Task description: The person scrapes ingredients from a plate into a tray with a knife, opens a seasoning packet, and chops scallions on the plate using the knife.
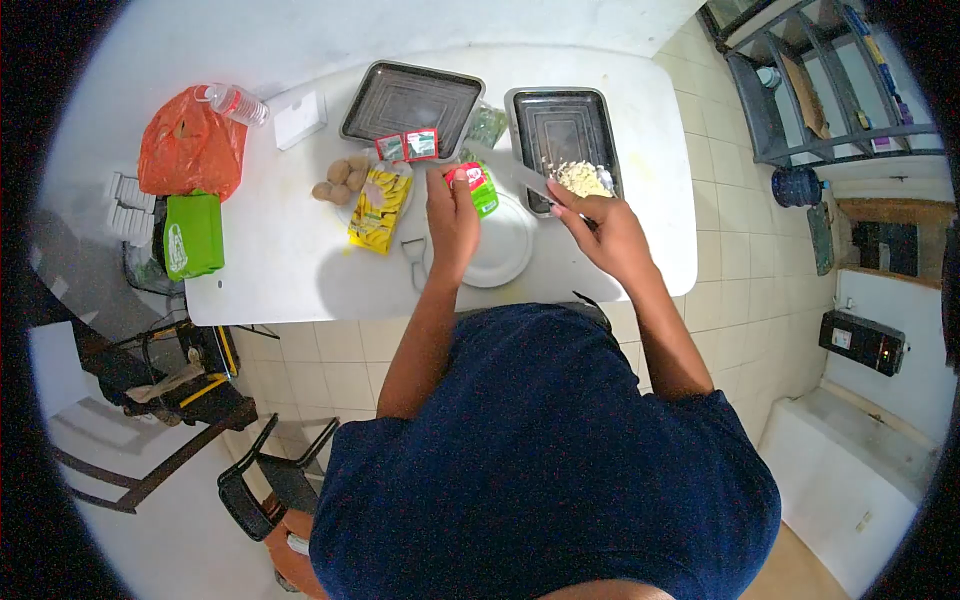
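Note:
My left hand [455, 225] is closed on the edge of a green and pink packet [484, 190], held above a white plate [500, 255]. In my right hand [610, 232] is a knife [533, 181], its blade pointing left toward the packet. Just beyond the right hand, a black tray [562, 105] holds a pile of pale chopped pieces [582, 180]. A peeler-like white tool [413, 255] lies at the plate's left side. Left of my left hand are a yellow packet [380, 210] and several round brown potatoes [342, 180].
A second black tray [410, 100] sits at the back, with red and green sachets [408, 145] by its front edge. An orange bag [195, 150], a plastic bottle [237, 104] and a green bag [194, 237] stand at the left. A chair [285, 475] is behind left.

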`<state>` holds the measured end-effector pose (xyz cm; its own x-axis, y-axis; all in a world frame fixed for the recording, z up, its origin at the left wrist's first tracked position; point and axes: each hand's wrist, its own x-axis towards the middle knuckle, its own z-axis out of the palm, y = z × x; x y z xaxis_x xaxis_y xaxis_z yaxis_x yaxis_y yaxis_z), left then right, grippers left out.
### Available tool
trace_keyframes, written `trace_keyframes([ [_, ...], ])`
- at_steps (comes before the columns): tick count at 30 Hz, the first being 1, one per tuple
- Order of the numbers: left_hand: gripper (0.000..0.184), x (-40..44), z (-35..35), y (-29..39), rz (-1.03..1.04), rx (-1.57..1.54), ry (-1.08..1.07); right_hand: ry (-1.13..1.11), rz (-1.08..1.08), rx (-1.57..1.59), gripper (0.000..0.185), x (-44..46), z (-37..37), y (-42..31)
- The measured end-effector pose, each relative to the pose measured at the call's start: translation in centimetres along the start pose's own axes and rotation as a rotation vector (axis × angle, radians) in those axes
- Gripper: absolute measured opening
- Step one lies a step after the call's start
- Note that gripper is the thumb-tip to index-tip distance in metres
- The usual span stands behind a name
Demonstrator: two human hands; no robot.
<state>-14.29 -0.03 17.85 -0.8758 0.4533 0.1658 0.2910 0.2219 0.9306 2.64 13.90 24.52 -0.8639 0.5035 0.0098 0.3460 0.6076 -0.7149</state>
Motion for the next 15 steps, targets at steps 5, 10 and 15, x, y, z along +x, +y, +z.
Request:
trace_keyframes([
  [5,0.02,0.7,-0.6,0.8,0.082,0.108,-0.011,-0.122,-0.017,-0.298,0.032,-0.8,-1.8,-1.4],
  [10,0.018,1.0,-0.8,1.0,0.131,0.133,0.024,-0.142,-0.013,-0.375,0.032,-1.0,-2.4,-2.1],
  [15,0.017,1.1,-1.3,1.2,0.167,0.13,-0.013,-0.123,-0.049,-0.378,0.033,-0.8,-2.6,-2.2],
])
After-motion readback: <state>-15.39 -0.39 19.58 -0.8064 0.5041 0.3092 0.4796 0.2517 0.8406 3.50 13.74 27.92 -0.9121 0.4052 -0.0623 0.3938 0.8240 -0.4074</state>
